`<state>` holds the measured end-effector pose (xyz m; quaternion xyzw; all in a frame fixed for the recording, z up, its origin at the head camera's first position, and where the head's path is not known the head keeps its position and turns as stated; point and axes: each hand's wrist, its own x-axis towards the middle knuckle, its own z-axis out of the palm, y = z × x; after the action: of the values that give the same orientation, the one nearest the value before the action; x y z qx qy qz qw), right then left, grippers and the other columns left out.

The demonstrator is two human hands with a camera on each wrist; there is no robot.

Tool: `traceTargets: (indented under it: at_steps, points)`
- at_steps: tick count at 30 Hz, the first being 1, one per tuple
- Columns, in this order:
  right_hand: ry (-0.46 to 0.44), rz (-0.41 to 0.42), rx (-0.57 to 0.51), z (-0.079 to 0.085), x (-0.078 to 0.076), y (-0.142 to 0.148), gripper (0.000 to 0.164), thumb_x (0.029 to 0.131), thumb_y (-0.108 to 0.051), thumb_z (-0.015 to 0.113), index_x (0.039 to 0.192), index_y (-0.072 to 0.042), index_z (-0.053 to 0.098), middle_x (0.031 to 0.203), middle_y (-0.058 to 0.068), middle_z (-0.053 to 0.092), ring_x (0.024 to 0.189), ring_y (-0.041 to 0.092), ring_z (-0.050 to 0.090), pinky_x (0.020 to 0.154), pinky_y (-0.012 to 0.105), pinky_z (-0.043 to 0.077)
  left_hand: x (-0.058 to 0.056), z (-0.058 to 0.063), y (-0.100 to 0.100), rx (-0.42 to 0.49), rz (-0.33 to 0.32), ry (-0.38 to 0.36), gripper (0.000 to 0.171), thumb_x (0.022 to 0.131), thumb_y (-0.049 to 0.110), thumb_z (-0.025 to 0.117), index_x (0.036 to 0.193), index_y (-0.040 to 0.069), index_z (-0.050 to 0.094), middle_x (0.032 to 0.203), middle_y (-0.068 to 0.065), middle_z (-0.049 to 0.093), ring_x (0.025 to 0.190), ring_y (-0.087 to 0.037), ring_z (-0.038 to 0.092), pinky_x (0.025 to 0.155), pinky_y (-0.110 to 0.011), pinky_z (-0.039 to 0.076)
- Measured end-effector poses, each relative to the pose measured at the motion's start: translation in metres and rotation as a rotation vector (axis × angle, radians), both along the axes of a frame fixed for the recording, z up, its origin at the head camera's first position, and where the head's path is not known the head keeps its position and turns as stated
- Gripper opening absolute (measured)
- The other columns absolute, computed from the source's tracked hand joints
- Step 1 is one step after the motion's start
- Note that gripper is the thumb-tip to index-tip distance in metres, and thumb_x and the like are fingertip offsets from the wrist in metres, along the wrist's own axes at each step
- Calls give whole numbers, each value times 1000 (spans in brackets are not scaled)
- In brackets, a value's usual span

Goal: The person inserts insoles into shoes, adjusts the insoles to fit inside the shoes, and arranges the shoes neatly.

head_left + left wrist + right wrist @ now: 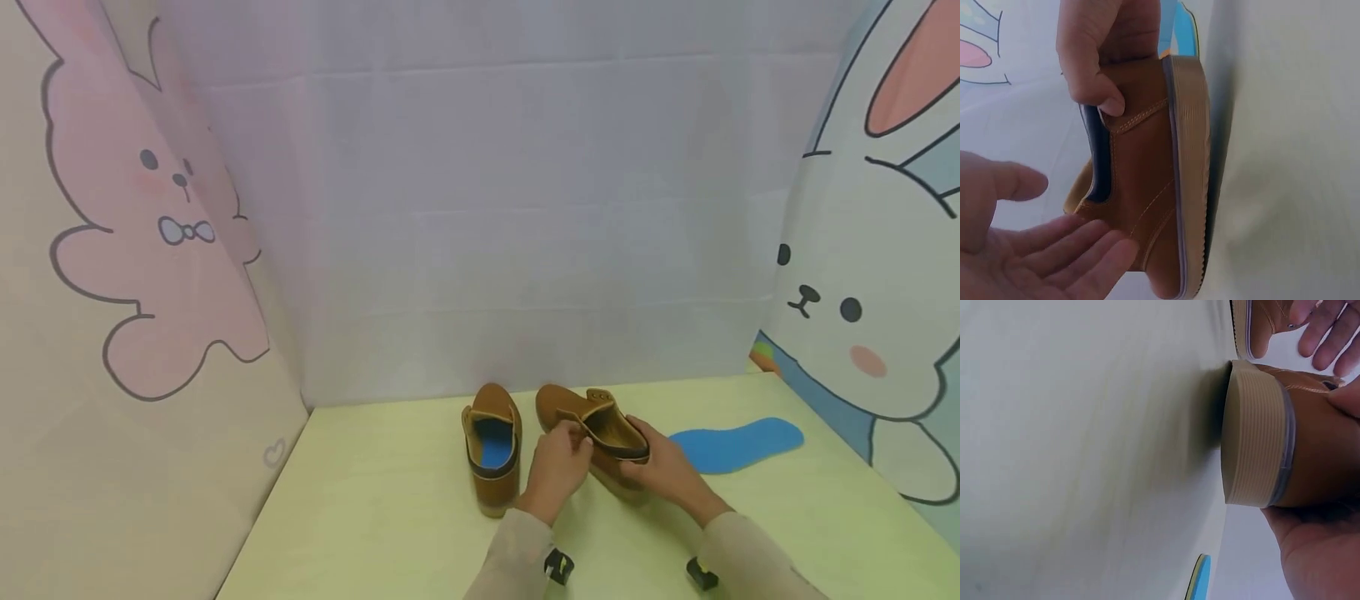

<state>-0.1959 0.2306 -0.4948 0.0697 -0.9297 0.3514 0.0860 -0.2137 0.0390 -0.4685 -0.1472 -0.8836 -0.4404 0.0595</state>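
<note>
My right hand [663, 467] grips the heel of a brown shoe [618, 433], thumb on one side and fingers on the other. In the right wrist view the shoe's ribbed tan sole [1257, 437] is tilted, its heel end off the table. Beside the shoe's opening is my left hand [558, 467]; in the left wrist view its fingers [1085, 250] are extended, thumb apart, close to the shoe's side. Whether they touch it I cannot tell. A second brown shoe [495, 492] stands to the left, a blue insole [495, 442] inside it.
A loose blue insole [738, 446] lies on the pale yellow table [375, 500], right of the held shoe. A white cloth wall [525, 208] closes off the back. Side panels with printed rabbits [862, 283] stand at left and right.
</note>
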Motion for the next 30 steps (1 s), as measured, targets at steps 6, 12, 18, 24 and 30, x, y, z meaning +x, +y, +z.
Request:
traceTargets:
  at_steps: [6, 12, 18, 24, 30]
  points:
    - [13, 8, 14, 3, 1, 3, 80, 78, -31, 71, 142, -4, 33, 116, 20, 57, 93, 29, 58, 69, 40, 48, -11, 3, 3, -6, 103, 58, 23, 89, 28, 59, 108, 16, 59, 106, -1, 58, 94, -20, 57, 77, -35, 48]
    - [2, 24, 9, 2, 4, 2, 82, 77, -31, 72, 142, -3, 31, 116, 21, 57, 94, 29, 58, 70, 40, 49, -14, -2, 8, 25, 112, 16, 35, 91, 32, 59, 119, 13, 48, 116, -6, 52, 96, -24, 56, 78, -38, 48]
    - [-16, 28, 31, 3, 4, 1, 82, 77, -30, 72, 143, -2, 31, 114, 21, 57, 91, 29, 58, 66, 39, 48, -22, -8, 19, -42, 150, -16, 51, 91, 42, 57, 133, 17, 43, 133, -6, 39, 108, -25, 50, 71, -46, 47]
    - [-24, 42, 45, 1, 2, 1, 82, 78, -30, 71, 143, -3, 30, 115, 21, 57, 93, 29, 58, 67, 39, 49, -32, -3, 18, -151, 179, 44, 39, 88, 37, 63, 122, 20, 56, 118, -3, 53, 98, -19, 54, 64, -38, 48]
    - [-47, 70, 47, 2, 1, 7, 82, 78, -30, 71, 144, -3, 29, 116, 19, 57, 92, 25, 57, 67, 37, 47, -38, 4, 15, -116, 180, 57, 19, 87, 34, 64, 101, 21, 67, 85, 7, 60, 64, -8, 52, 47, -27, 42]
